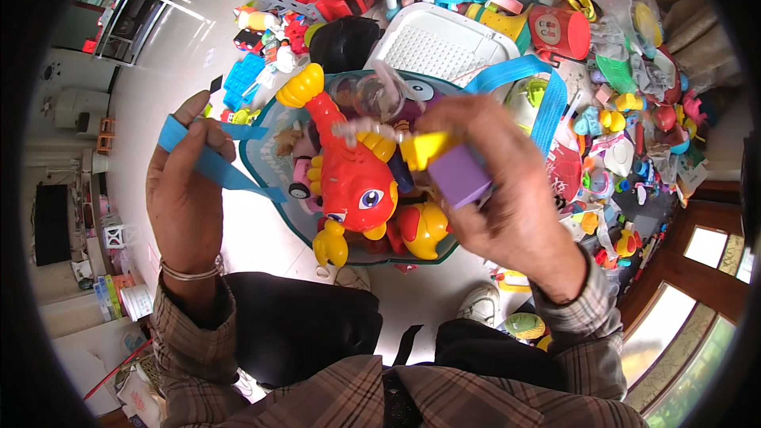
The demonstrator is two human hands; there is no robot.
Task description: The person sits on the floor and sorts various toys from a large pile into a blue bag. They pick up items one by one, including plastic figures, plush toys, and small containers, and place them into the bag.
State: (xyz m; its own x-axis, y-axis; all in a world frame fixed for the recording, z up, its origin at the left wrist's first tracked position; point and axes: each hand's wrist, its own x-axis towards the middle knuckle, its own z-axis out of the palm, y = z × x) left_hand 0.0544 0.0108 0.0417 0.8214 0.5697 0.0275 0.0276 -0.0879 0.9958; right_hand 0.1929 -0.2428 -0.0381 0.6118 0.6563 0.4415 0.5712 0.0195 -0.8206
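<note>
My left hand point(193, 190) grips a blue strap point(220, 169) of a bag point(282, 202) with see-through sides and a dark green rim. Over the bag's opening, my right hand point(505, 172) holds a purple block point(459, 175) and a yellow toy piece point(425, 150); a small beaded strand trails from them, blurred. Inside the bag lies a red plastic lobster toy point(357, 190) with yellow claws. Beside it are a yellow and red toy point(425, 226), a pink toy car point(303, 181) and a clear round container point(380, 95). The bag's other blue strap point(550, 107) loops up behind my right hand.
A white plastic tray point(443, 38), a red bucket point(559, 32) and a black object point(345, 41) lie beyond the bag. Many loose toys cover the floor on the right. At the upper left stands a metal rack point(140, 18). My shoes point(480, 303) are just below the bag.
</note>
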